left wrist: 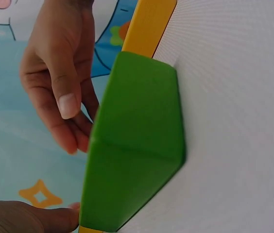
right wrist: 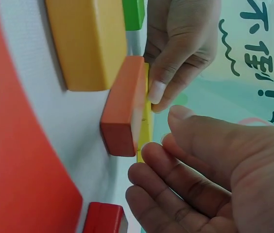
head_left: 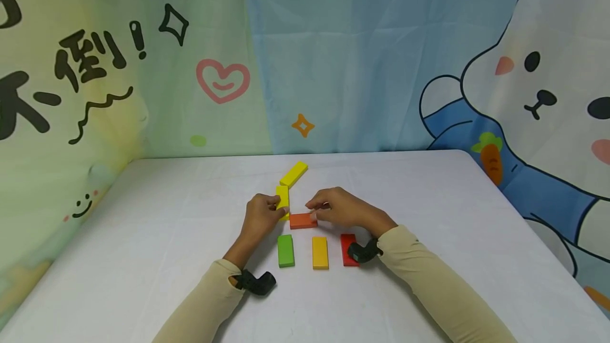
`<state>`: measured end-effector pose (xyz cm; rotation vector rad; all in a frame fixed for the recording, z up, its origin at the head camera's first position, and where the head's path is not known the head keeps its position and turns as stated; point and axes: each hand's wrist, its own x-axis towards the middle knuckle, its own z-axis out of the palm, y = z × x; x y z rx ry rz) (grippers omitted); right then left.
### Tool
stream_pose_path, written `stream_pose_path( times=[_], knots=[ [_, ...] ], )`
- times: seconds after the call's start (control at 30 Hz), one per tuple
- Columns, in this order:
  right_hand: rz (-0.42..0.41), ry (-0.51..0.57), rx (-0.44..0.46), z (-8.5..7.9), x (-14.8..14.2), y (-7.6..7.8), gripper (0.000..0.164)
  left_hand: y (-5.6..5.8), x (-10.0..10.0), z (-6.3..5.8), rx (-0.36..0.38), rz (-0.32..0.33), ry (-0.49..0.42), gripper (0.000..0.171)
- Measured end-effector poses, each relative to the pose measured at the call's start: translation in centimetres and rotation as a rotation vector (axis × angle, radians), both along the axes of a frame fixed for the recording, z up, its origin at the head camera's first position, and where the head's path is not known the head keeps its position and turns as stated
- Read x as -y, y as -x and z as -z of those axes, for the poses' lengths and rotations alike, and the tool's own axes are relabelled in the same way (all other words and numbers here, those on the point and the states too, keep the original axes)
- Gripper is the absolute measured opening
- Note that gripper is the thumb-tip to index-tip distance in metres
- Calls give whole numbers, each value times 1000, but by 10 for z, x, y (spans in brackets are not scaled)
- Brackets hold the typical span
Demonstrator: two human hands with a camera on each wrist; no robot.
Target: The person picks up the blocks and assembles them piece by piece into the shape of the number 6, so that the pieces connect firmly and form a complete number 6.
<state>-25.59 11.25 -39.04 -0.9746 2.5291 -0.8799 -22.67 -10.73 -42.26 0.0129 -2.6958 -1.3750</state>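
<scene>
Two yellow blocks lie near the middle of the table, a nearer one (head_left: pixel 283 192) and a tilted farther one (head_left: pixel 294 174) that meets its far end. My left hand (head_left: pixel 259 218) pinches the nearer yellow block between thumb and fingers. An orange block (head_left: pixel 301 221) lies crosswise beside that block's near end. My right hand (head_left: pixel 343 208) hovers at the orange block's right end, its fingers loosely bent and holding nothing. In the right wrist view, a gap shows between the right thumb (right wrist: pixel 180 112) and the orange block.
Closer to me, a green block (head_left: pixel 286 251), an amber block (head_left: pixel 320 253) and a red block (head_left: pixel 349 250) lie in a row, the red one partly under the right wrist camera. Another red block (right wrist: pixel 105 218) shows in the right wrist view. A printed cloth (head_left: pixel 305 68) hangs behind the table.
</scene>
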Motion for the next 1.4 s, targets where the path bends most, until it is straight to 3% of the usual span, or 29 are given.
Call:
stream_pose_path(
  times=[0.43,0.7,0.97,1.4],
  knots=[
    [23,45,-43,-2,-18,-3,31,-1,-1,0,1,4,2,43],
    [92,27,-66,0,-37,-3,35,-1,-2,0,15,6,-3,44],
    [168,44,-36,5,-59,0,35,-1,-3,0,24,-6,6,43],
    [161,28,6,13,-66,1,36,-1,-2,-1,17,-8,-2,43]
  ],
)
